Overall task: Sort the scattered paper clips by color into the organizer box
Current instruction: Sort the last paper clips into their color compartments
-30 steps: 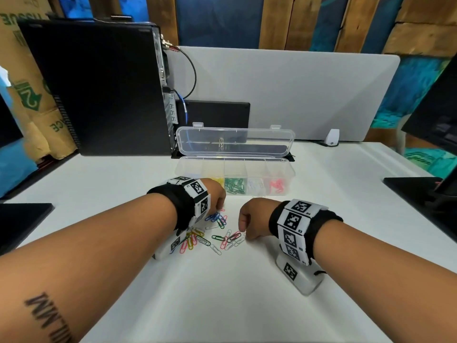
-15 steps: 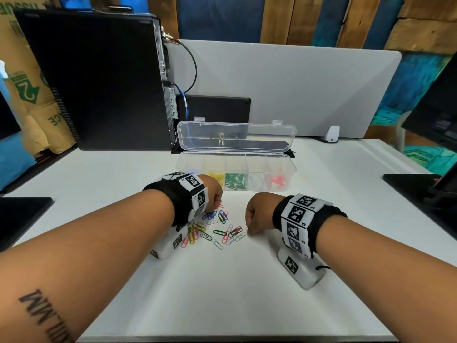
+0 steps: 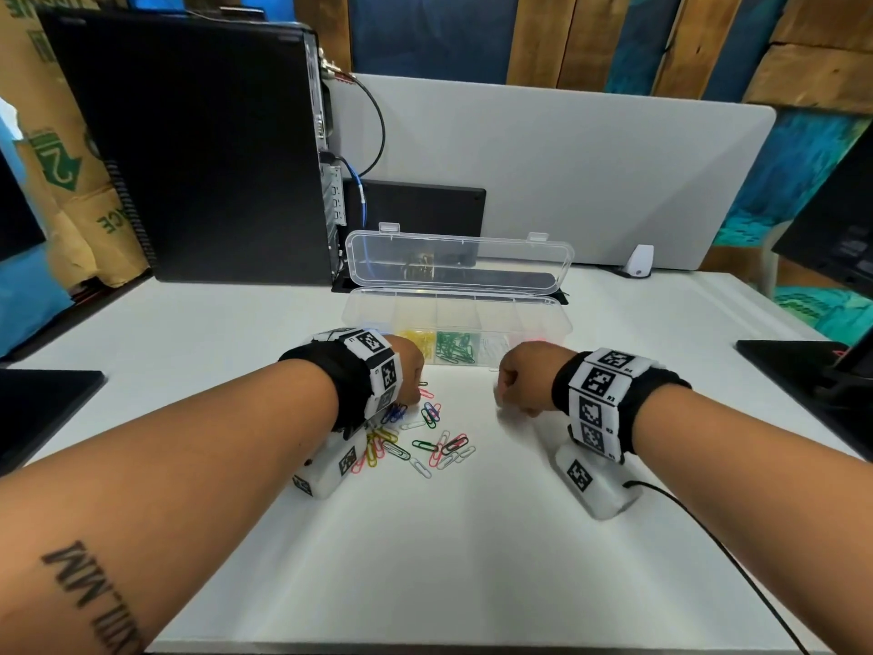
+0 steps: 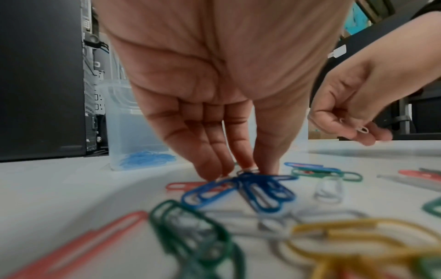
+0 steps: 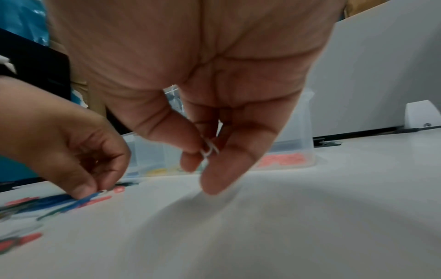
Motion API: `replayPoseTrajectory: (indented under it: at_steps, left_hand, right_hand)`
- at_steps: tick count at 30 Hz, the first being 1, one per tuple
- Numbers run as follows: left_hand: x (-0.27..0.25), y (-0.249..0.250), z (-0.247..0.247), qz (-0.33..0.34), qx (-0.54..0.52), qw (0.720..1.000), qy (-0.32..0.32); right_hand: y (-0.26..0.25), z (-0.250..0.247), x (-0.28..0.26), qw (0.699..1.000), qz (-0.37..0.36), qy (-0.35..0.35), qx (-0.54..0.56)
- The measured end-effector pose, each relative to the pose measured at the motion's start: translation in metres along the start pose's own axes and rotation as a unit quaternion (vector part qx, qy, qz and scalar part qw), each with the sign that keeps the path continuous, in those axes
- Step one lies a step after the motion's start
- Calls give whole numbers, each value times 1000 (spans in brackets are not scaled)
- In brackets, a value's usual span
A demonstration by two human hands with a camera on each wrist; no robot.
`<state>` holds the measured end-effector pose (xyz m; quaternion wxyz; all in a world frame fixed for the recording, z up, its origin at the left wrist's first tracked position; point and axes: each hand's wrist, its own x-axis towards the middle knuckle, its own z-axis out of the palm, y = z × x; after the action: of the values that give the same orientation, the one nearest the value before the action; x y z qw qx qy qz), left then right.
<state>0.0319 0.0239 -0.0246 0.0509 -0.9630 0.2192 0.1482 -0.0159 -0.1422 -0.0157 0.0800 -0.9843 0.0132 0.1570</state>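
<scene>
The left hand [image 4: 214,94] reaches down with near-straight fingers, fingertips [image 4: 212,169] touching the blue paper clips [image 4: 241,190] in the scattered pile [image 3: 415,437] on the white table [image 3: 472,560]. The right hand [image 5: 203,85], raised just above the table to the right of the pile, pinches a white paper clip [image 5: 209,149] between thumb and fingers. The clear organizer box [image 3: 458,323] stands open beyond both hands, its compartments holding blue, yellow, green, white and pink clips, one colour each.
</scene>
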Motion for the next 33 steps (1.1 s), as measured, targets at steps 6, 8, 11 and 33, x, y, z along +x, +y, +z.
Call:
replayPoseTrajectory:
  at_steps: [6, 8, 11, 33]
  left_hand:
    - [2, 2, -2, 1, -7, 1000, -11]
    - [1, 2, -3, 7, -14, 1000, -23]
    - [-4, -2, -5, 24, -44, 999, -14]
    - [-50, -13, 24, 40, -34, 996, 75]
  right_hand:
    - [5, -6, 15, 997, 22, -2, -78]
    - [6, -3, 20, 997, 15, 17, -70]
    - [6, 1, 23, 998, 11, 8, -59]
    - [-4, 14, 3, 998, -25, -21, -53]
